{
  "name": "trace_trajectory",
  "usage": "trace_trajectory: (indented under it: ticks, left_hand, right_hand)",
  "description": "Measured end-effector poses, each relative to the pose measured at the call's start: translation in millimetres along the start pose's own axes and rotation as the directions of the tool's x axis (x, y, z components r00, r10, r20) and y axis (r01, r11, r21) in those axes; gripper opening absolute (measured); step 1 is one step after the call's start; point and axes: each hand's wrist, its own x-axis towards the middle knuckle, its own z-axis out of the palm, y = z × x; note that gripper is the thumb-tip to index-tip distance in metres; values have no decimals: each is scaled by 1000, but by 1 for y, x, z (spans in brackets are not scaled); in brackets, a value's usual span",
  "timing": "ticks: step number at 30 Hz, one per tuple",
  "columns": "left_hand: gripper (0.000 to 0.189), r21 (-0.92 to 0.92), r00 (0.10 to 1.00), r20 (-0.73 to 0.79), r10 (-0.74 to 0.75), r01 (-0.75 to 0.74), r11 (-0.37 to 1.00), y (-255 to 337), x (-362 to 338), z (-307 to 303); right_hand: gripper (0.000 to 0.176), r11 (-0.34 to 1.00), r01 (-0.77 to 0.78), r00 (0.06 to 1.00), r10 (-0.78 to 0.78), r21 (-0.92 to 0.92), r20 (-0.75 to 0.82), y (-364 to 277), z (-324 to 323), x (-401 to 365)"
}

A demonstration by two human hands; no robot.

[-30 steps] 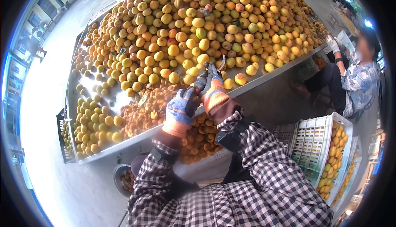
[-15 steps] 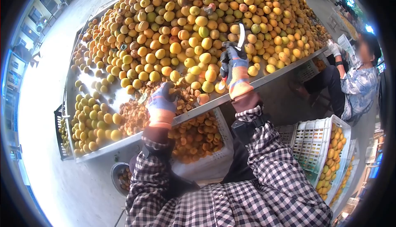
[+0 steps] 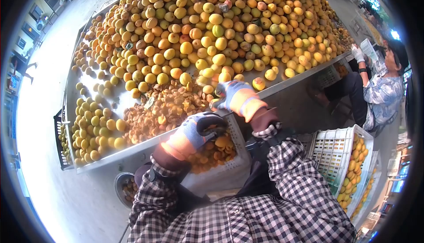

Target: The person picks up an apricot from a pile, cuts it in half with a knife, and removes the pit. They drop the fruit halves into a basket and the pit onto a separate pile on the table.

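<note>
My left hand, in a blue, orange and black glove, is over a white crate of halved apricots below the table edge. Its fingers curve with a gap between them and the thumb; I see nothing held there. My right hand, gloved alike, is at the table's metal rim with its fingers curled. An orange piece of fruit shows by its fingertips, but what the fist holds is hidden, and no blade is visible. Whole apricots heap up beyond both hands. Brown-orange apricot pieces lie left of my right hand.
The metal table rim runs across before me. Greener apricots sit at the table's left end. A bucket stands on the floor at left. Crates of apricots are stacked at right, near a seated person wearing white gloves.
My left hand has moved from the fruit pieces on the table toward me, over the crate. My right hand has come down and left to the rim; the curved knife it held upright no longer shows.
</note>
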Motion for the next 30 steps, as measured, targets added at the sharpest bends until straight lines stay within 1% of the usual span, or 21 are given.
trace_trajectory:
  ticks: [1,2,5,7,8,9,10,11,13,14,15,17,18,19,20,21,23,25,27,29,30]
  left_hand:
    - [22,-91,992,-27,-124,121,988,3,0,-1]
    - [22,-94,981,-46,-187,182,979,13,1,-4]
    - [20,-4,981,-158,-117,118,993,-6,0,-8]
    - [19,24,971,-196,-139,146,989,-11,-1,-12]
    - [18,82,955,-258,-148,175,981,-13,0,-14]
    - [18,136,934,-322,-154,207,969,-18,0,-15]
    - [26,162,920,-385,-74,146,976,-29,-2,-16]
    - [26,163,915,-396,-73,149,975,-35,-2,-15]
    - [43,-125,805,-575,-144,88,988,-41,1,-10]
    - [58,-306,825,-534,-186,17,952,-41,2,-10]
    - [58,-302,824,-537,-183,15,953,-45,3,-10]
    - [55,-374,852,-479,-211,20,927,-48,7,-14]
    - [55,-370,854,-477,-207,18,929,-50,6,-14]
    - [54,-472,834,-465,-298,52,880,-39,4,-15]
    - [53,-569,809,-443,-386,79,818,-28,2,-16]
    - [52,-659,781,-412,-468,99,745,-23,3,-16]
    - [49,-639,786,-412,-461,111,761,-23,0,-17]
    - [47,-701,792,-349,-501,134,700,-18,-2,-18]
    - [46,-733,805,-326,-496,116,671,-15,-4,-21]
    - [46,-726,800,-343,-492,106,679,-14,-5,-24]
    - [46,-705,812,-348,-468,103,702,-16,-6,-26]
  right_hand:
    - [49,995,-24,995,33,-94,90,-10,0,0]
    - [47,999,-15,998,18,-45,63,-8,6,1]
    - [43,999,19,999,-20,41,28,-10,6,2]
    - [41,996,29,999,-31,79,21,-1,11,4]
    - [41,947,76,997,-70,312,-32,10,20,10]
    - [40,842,130,991,-97,524,-91,21,29,17]
    - [37,744,191,978,-89,640,-189,16,21,14]
    - [37,675,152,983,-30,722,-180,14,17,16]
    - [37,572,216,973,-53,792,-227,7,9,11]
    - [39,528,168,985,-49,833,-168,4,12,14]
    - [40,424,202,978,-141,883,-156,3,22,17]
    - [38,570,199,979,-158,797,-132,-9,16,11]
    - [39,497,303,945,-47,813,-323,1,27,21]
    - [37,293,359,927,-4,886,-374,23,41,44]
    - [36,639,274,918,48,719,-394,22,18,36]
    - [36,886,128,898,87,447,-431,21,-5,25]
    - [35,867,169,906,51,468,-421,39,13,40]
    - [39,994,67,959,-39,89,-280,36,16,36]
    - [40,1000,20,970,-17,12,-244,34,0,27]
    - [45,983,-174,967,181,50,-182,37,-10,25]
    - [47,979,-200,962,205,47,-178,38,-12,20]
